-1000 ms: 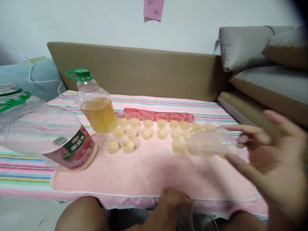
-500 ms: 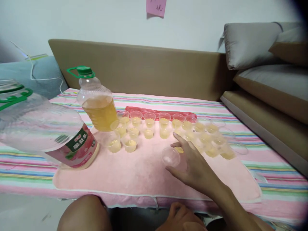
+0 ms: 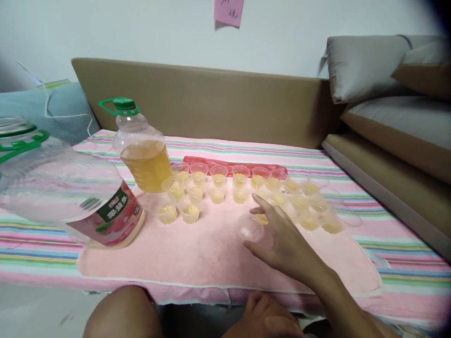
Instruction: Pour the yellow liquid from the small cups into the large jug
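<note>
My right hand (image 3: 278, 232) reaches in from the lower right over the pink cloth mat (image 3: 169, 258). Its thumb and bent fingers are around a small clear plastic cup (image 3: 251, 228), with the index finger stretched out past it. The cup looks empty, its mouth tilted up and to the left. My left hand (image 3: 268, 319) appears to rest low in the lap, fingers curled; whatever it may hold is hidden. Several similar cups (image 3: 191, 213) with pale yellow contents stand in rows beyond and right of my right hand, some partly hidden by it.
On the left lies or leans a large clear bottle (image 3: 120, 216) with a pink label. Behind it stands a green-capped bottle (image 3: 146, 164) partly filled with yellow liquid. A red plastic wrapper (image 3: 232, 166) lies behind the cups. Grey cushions (image 3: 369, 70) are stacked at right.
My right hand stays around the cup in nearly the same place. The left hand has shifted very slightly; the bottles and other cups have not moved.
</note>
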Tool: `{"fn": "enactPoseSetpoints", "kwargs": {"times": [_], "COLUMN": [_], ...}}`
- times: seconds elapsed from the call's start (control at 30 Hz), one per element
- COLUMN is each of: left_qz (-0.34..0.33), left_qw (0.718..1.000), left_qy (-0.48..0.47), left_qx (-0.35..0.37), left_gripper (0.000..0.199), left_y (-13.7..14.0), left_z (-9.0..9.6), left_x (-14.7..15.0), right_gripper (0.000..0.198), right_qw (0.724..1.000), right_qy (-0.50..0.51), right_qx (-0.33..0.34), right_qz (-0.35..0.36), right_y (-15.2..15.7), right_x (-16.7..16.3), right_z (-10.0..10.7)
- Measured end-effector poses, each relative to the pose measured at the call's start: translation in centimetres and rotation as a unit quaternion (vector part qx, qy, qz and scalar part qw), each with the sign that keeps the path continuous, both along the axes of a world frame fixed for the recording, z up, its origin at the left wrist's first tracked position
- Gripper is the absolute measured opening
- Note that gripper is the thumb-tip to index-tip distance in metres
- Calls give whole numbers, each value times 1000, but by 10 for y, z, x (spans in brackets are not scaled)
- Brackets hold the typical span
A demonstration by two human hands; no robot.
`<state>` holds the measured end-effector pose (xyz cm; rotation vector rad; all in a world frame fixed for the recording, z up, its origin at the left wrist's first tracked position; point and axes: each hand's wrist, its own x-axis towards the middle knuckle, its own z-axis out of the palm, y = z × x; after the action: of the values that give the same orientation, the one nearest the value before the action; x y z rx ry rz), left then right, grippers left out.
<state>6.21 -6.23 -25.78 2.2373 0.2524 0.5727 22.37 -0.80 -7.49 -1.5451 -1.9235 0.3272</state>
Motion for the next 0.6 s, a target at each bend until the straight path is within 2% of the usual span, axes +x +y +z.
{"fn": "enactPoseSetpoints", "kwargs": {"times": [0.17,0.23,0.33,0.4,0.5,0.6], "left_qz": [-16,-8,21,43,53,58], "left_qw": [999,993,978,968,943,928], "left_qy": [-15,-27,-50,-71,-131,-165], "left_qx": [-48,-113,-200,-235,-302,-329], "left_gripper": [36,44,60,70,77,77], "left_y": [2,4,5,5,3,2], "left_z": [-2,-2,-3,-5,-6,-1], "left_x": [1,2,5,6,4,0], "right_gripper": [113,106,83,87,98,100], "right_qw": [1000,1000,999,998,996,989], "right_qy": [4,7,11,34,84,136], "right_qx": [-13,1,30,24,19,-12], "right_qz": [-12,-21,-40,-37,-11,-55], "right_y": [-3,-12,-39,-64,-106,-140], "right_x": [1,8,34,58,81,66], "right_z": [6,17,34,35,11,-35]}}
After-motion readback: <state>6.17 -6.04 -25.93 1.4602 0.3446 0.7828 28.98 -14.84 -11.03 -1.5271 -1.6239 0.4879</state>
